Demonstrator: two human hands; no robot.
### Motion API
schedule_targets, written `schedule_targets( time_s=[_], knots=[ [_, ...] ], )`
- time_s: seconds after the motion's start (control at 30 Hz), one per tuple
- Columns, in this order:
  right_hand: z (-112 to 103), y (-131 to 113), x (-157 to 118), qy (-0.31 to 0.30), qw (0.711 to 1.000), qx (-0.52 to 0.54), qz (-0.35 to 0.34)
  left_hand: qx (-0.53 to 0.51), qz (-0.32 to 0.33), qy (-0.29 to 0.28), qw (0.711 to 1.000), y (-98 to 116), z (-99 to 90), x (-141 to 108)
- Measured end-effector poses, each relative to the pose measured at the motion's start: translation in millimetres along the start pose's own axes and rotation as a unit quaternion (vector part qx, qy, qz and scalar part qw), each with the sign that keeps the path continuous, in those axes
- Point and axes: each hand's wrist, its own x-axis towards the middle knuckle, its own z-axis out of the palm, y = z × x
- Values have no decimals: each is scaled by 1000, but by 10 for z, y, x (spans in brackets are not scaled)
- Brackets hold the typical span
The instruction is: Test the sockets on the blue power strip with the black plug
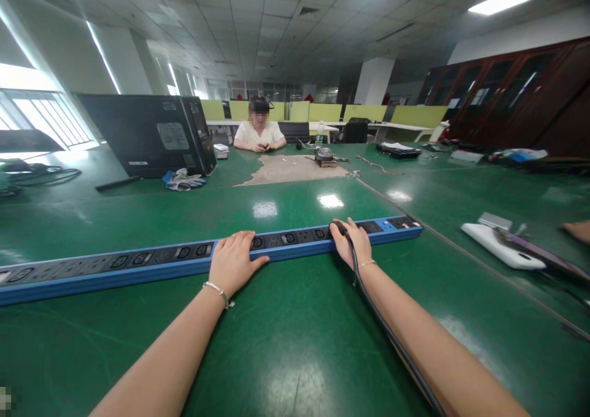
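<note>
A long blue power strip [152,268] with black sockets lies across the green table. My left hand [234,256] rests over its middle, fingers across the top and thumb against the near side, gripping it. Farther right, my right hand [353,245] is closed around the plug end of a black power cord [369,303], over the sockets near the strip's right end. The cord runs back along my right forearm. The plug's face is hidden, so I cannot tell whether it sits in a socket.
Beyond the strip stand a black computer case [152,131] and work gloves [183,180]. A person [259,131] sits across the table, near a small round device [324,155] and a bottle [319,133]. A white power bank-like object [500,246] lies at right.
</note>
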Motion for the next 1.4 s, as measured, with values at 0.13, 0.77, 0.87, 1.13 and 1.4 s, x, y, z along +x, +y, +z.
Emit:
schedule_targets(
  time_s=[0.13,0.77,0.87,1.13,1.4],
  knots=[
    [57,20,-104,53,998,-25,-16,-4,0,1,1000,3,-3,-4],
    [-10,-205,-125,82,950,301,18,-24,-11,-11,1000,9,-26,4],
    [45,-487,-205,12,950,311,18,-30,-14,-9,999,11,-25,5],
    [261,-1165,-308,-87,975,203,-13,-34,-14,-6,999,16,-30,4],
    [251,-1324,-312,-112,990,74,-51,-42,-15,-7,999,18,-35,8]
  ],
)
